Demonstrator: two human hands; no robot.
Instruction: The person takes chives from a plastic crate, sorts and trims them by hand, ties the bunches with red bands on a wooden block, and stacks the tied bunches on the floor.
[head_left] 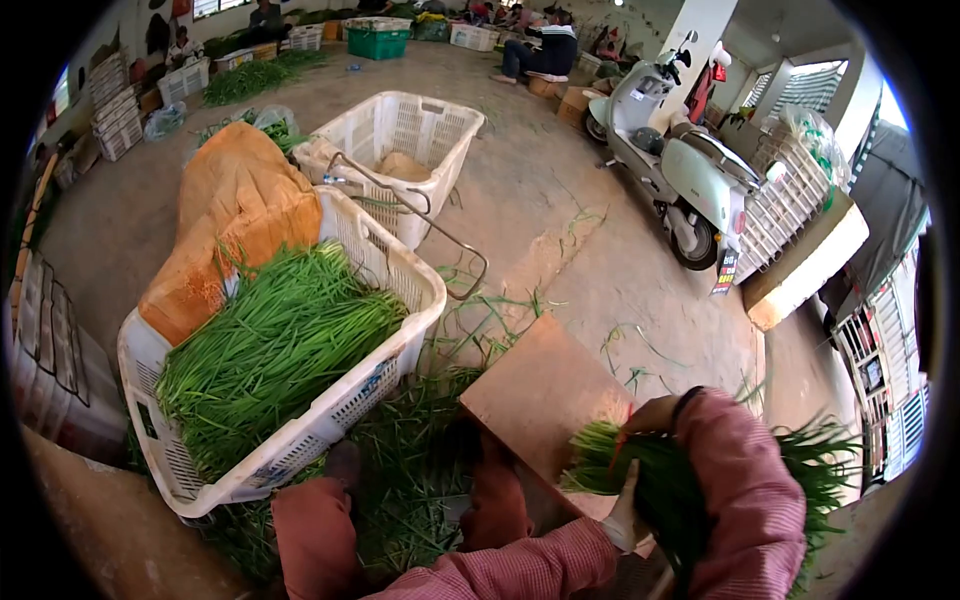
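A thick bunch of garlic chives (665, 490) lies across the right side of a brown board (545, 390), pale cut ends to the left and green leaves trailing right. My left hand (625, 510) grips it from below, thumb up along the stems. My right hand (652, 415) curls over its top, fingers by a red band (622, 438) near the pale ends; the fingertips are partly hidden. My right sleeve (745, 490) covers part of the leaves. To the left, a white plastic crate (400, 270) holds many loose chives (285, 340) and an orange-brown cloth (240, 190).
Behind that crate stands another white crate (450, 130) with a bent metal rod (460, 240) by it. Loose leaves litter the floor around my feet. A pale scooter (700, 170) is parked at right, near a stacked crate. Several people sit at the back.
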